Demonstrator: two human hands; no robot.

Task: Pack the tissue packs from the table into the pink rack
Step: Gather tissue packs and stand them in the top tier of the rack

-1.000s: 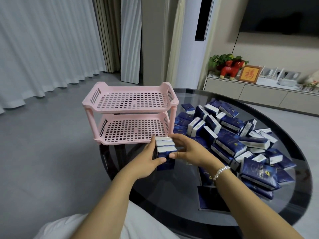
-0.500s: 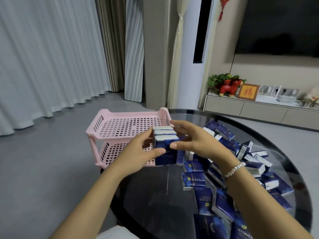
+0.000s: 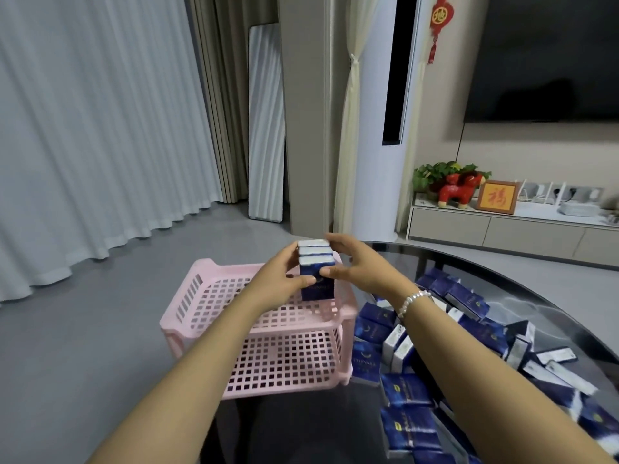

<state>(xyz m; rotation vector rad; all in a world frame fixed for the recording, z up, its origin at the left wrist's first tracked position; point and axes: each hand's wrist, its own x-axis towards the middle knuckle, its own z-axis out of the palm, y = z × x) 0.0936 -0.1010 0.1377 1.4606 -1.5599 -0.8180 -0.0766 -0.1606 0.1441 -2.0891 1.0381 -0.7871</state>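
Observation:
A pink two-tier rack [image 3: 207, 296] stands at the left edge of the dark round glass table [image 3: 502, 272]; both tiers show no packs lying in them. Three dark blue tissue packs [image 3: 316, 276] stand upright side by side over the far right corner of the top tier. My left hand [image 3: 278, 284] grips them from the left, and my right hand [image 3: 355, 266] grips them from the right and back. Whether the packs touch the tier floor is unclear. A heap of several more blue packs [image 3: 435, 363] lies on the table to the right.
Grey floor lies beyond the table's left edge. A white curtain [image 3: 100, 128] hangs at the left. A low cabinet [image 3: 502, 229] with a red figure and a framed picture stands at the far right under a dark television.
Both hands have carried the three packs forward and up from in front of the rack to above its top tier. The camera view has tilted up.

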